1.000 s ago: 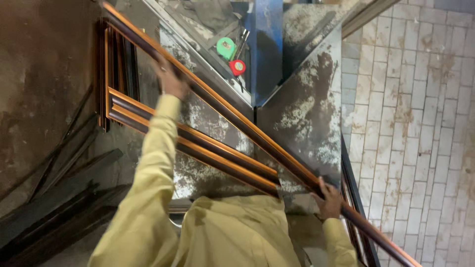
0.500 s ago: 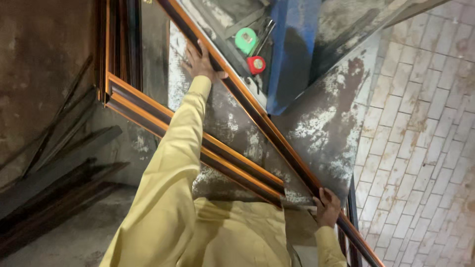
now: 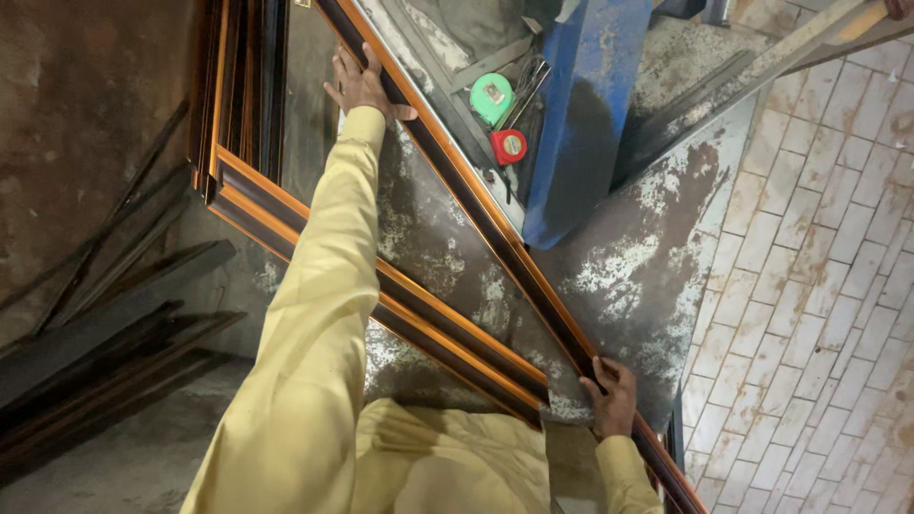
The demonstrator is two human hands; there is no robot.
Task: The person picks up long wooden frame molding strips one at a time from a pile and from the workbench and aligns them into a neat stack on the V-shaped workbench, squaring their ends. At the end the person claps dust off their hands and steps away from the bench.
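Brown-and-orange long metal frame profile (image 3: 495,238) lies diagonally across the worn grey metal worktable (image 3: 657,257); left hand (image 3: 360,84) grips its far stretch, right hand (image 3: 612,395) clasps its near end; positioning looks unfinished beside the blue steel post (image 3: 581,114).

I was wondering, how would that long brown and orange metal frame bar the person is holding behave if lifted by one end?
The long brown and orange metal frame bar looks stiff, since it runs straight between the left hand and the right hand. Its length would probably make it swing or tip if held at one end. The smooth coated surface may be somewhat slippery.
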